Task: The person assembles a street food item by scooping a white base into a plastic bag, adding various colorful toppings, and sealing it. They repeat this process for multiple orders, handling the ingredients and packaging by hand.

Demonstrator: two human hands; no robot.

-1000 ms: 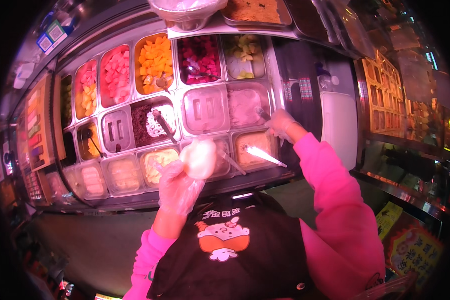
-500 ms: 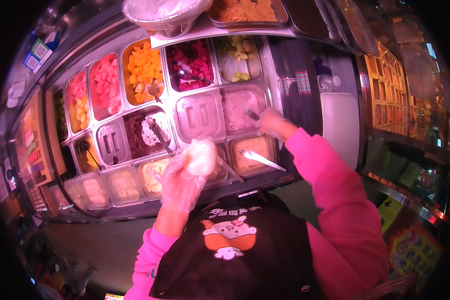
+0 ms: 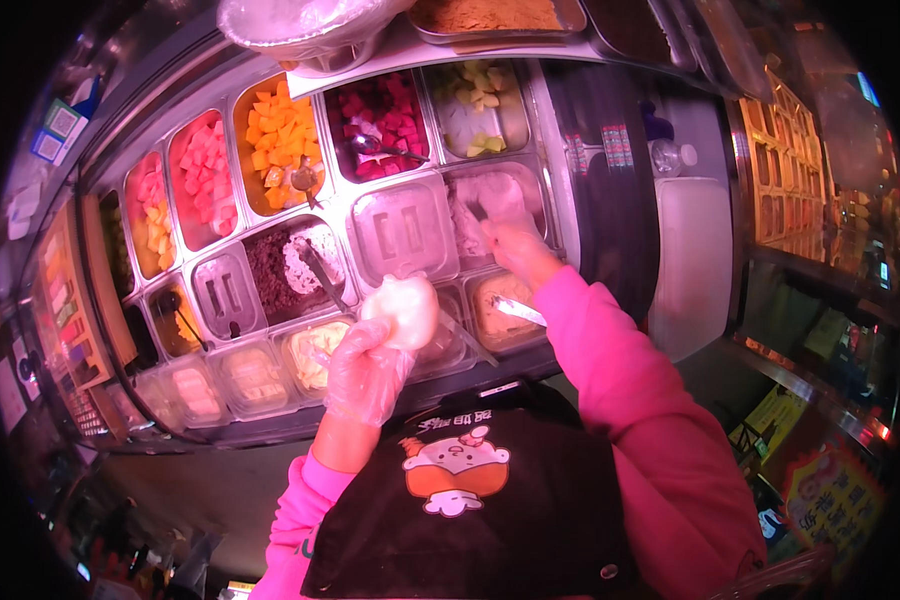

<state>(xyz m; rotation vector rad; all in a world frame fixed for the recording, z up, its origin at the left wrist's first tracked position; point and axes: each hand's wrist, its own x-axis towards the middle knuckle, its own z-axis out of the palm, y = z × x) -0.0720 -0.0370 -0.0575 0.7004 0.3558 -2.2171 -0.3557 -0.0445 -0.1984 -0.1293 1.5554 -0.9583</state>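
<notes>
My left hand (image 3: 365, 372), in a clear plastic glove, holds a round white cup (image 3: 402, 308) of pale filling above the front row of trays. My right hand (image 3: 510, 243) reaches into a steel tray of pinkish-white filling (image 3: 490, 200) and grips the dark handle of a scoop (image 3: 476, 211) there. Both sleeves are pink, over a black apron with a cartoon print. A metal spoon (image 3: 518, 310) lies in the tan-filled tray just below my right wrist.
A chilled counter holds many steel trays: orange fruit cubes (image 3: 278, 140), red cubes (image 3: 378, 118), pink cubes (image 3: 204, 178), pale green pieces (image 3: 480, 100), a dark crumbly mix with a scoop (image 3: 292, 260), two lidded trays (image 3: 402, 230). A covered bowl (image 3: 300, 25) sits above. Shelves of goods stand at right.
My right hand moved up from the tan front tray into the pinkish-white tray behind it. My left hand kept the cup nearly still over the front row.
</notes>
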